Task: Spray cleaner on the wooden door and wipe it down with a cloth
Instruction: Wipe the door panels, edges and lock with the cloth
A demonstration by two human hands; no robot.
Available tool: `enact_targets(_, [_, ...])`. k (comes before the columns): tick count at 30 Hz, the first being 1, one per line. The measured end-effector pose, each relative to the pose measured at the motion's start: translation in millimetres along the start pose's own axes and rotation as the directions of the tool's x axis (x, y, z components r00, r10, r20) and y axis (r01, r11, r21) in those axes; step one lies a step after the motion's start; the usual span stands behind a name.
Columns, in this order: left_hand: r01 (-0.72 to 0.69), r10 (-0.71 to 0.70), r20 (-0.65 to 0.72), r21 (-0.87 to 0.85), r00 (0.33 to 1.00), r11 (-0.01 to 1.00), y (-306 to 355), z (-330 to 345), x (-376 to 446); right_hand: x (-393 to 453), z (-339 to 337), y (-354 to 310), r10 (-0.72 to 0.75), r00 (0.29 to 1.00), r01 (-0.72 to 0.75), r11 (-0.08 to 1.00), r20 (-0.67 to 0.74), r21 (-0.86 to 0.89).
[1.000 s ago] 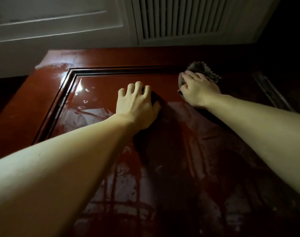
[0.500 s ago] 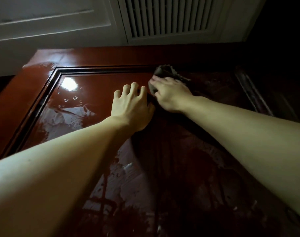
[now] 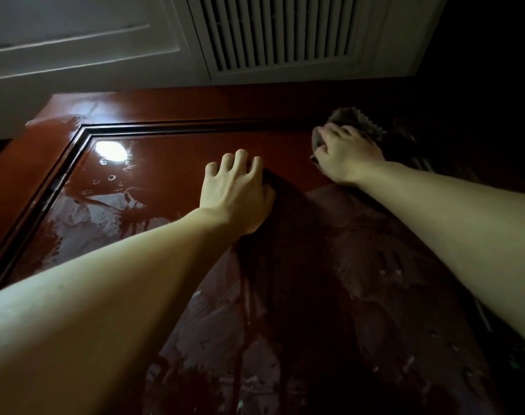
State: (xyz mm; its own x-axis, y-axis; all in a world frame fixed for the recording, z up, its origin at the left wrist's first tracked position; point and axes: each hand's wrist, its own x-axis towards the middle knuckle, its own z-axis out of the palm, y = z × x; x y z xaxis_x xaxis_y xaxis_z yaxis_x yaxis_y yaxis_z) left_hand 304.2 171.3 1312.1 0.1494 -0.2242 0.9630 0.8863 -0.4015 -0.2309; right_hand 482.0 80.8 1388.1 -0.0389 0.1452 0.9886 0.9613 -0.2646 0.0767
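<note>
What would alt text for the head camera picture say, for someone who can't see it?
A person's right hand grips a grey cloth against a glossy red-brown wooden door, while the left hand rests on the wet, streaked panel. A white louvred vent shows above.

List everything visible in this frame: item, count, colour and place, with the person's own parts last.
wooden door: one, glossy red-brown, fills the centre, wet streaks and droplets on its panel.
cloth: one, grey, under the right hand near the panel's top moulding.
louvred vent: one, white, above the door.
white panel: one, top left, beside the vent.
left hand: one, fingers spread, pressing on the door panel.
right hand: one, gripping the cloth against the door.
</note>
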Motion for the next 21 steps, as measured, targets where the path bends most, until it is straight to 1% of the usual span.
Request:
enact_targets(5, [0.019, -0.019, -0.009, -0.041, 1.000, 0.999, 19.5, 3.7, 1.9, -13.6, -1.0, 30.4, 0.039, 0.999, -0.038, 0.999, -0.024, 0.012])
enact_targets(8, [0.005, -0.006, -0.013, -0.064, 1.000, 0.998, 33.6, 3.5, 6.9, -22.7, 1.5, 46.1, 0.040, 0.998, -0.039, 0.999, -0.043, 0.028])
enact_targets(11, [-0.009, 0.007, -0.017, -0.092, 1.000, 0.996, 50.3, 1.8, 12.4, -39.2, 4.0, 58.7, -0.001, 0.998, 0.002, 1.000, -0.066, 0.018])
enact_targets(14, [-0.033, 0.033, -0.003, -0.102, 0.999, 0.994, 64.7, -0.1, 16.5, -49.7, 4.7, 68.8, -0.077, 0.994, 0.077, 0.997, -0.077, -0.011])
enact_targets(17, [-0.048, 0.048, 0.008, -0.085, 0.999, 0.995, 72.6, 3.5, 20.5, -35.7, -1.3, 72.7, -0.094, 0.995, 0.094, 0.996, -0.046, -0.009])
enact_targets(19, [-0.037, 0.036, -0.014, -0.082, 0.999, 0.996, 74.5, 6.1, 23.3, -19.1, -6.1, 74.4, -0.062, 0.998, 0.062, 0.998, -0.008, -0.003])
enact_targets(21, [-0.031, 0.028, -0.029, -0.084, 0.999, 0.996, 75.6, 7.4, 26.9, -5.2, -10.7, 78.8, -0.041, 0.999, 0.041, 0.998, 0.001, -0.045])
